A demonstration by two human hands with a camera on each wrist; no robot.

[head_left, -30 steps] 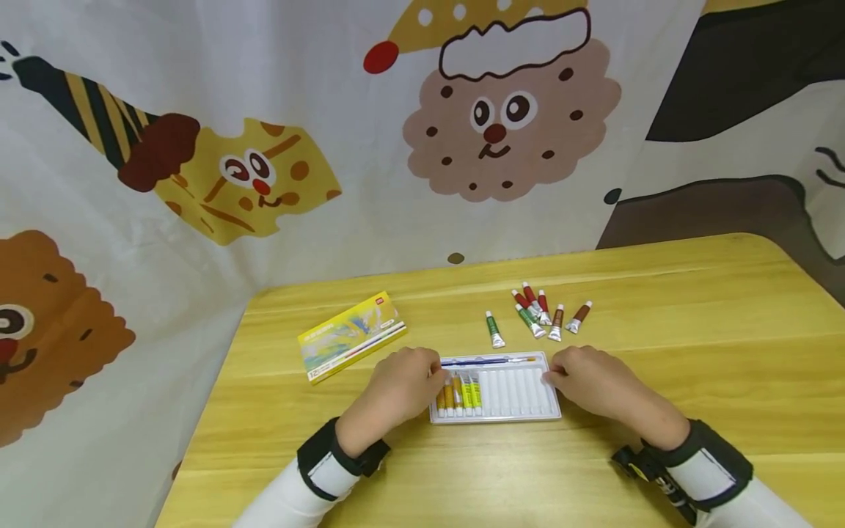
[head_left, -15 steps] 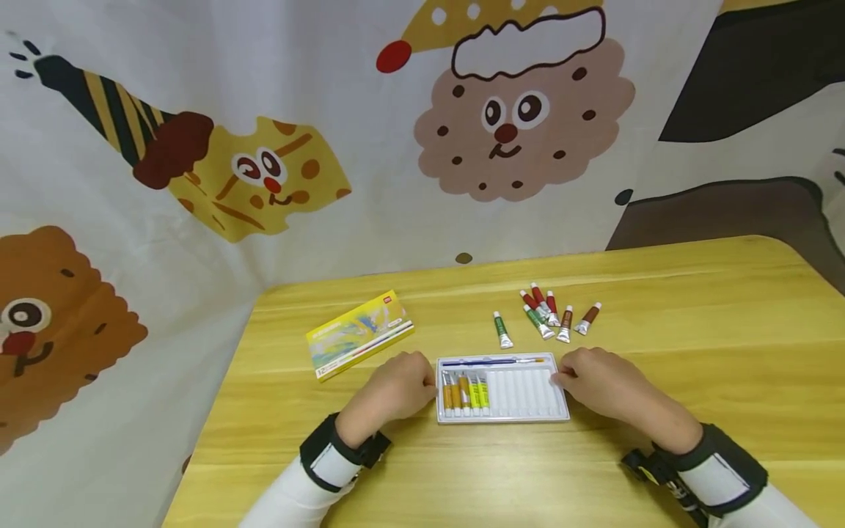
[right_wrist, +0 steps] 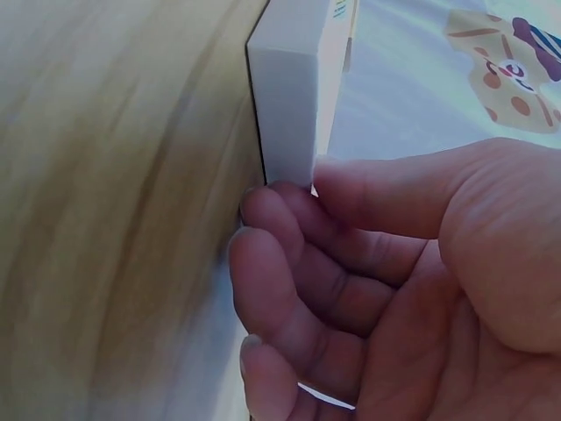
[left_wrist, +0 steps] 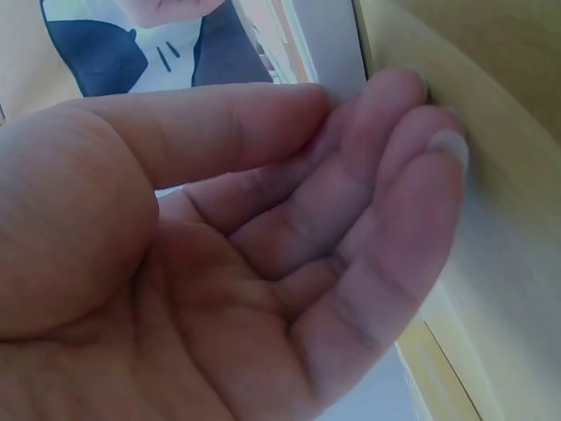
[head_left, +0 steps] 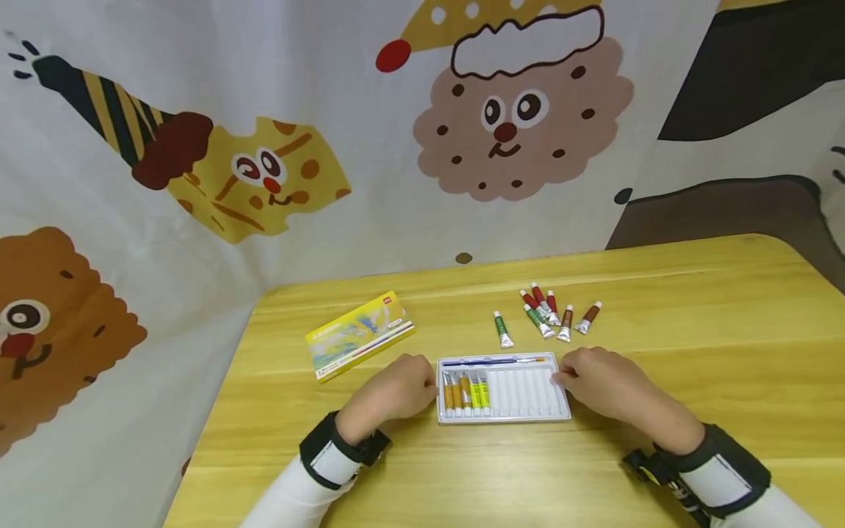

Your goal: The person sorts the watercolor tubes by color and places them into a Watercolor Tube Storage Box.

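At the bottom of the head view, two white sleeves (head_left: 284, 502) come in from the lower left and lower right corners, each crossed by a black wrist strap (head_left: 741, 449) with a pale patch. The left hand (head_left: 396, 387) is just below and left of centre, its fingers bent together, thumb and forefinger holding the left edge of a white tray (head_left: 524, 394). The right hand (head_left: 610, 385), right of centre, mirrors it at the tray's right edge; in the right wrist view its thumb lies against the rim while the bent forefinger sits at the end wall, so the edge is pinched, and the other fingers curl beneath. The tray lies flat on a yellow wood-grain table (head_left: 462, 484), below the centre of the frame. In its left part stand three ochre tubes (head_left: 457, 396) and, next to them, two bright yellow tubes (head_left: 485, 394); white ribs fill the right part. A blue-handled brush (head_left: 482, 361) lies along the far trough, tip to the right. Left of centre, beyond the left hand, a yellow box (head_left: 359, 335) printed with "12" rests at a slant. Above the tray in the frame, one green tube (head_left: 502, 330) lies apart; right of it is a loose cluster of three red tubes (head_left: 551, 304) and a second green one, with two brown tubes (head_left: 589, 317) beside them. Across the top hangs a pale cloth (head_left: 383, 227) with cartoon biscuits and cheese.
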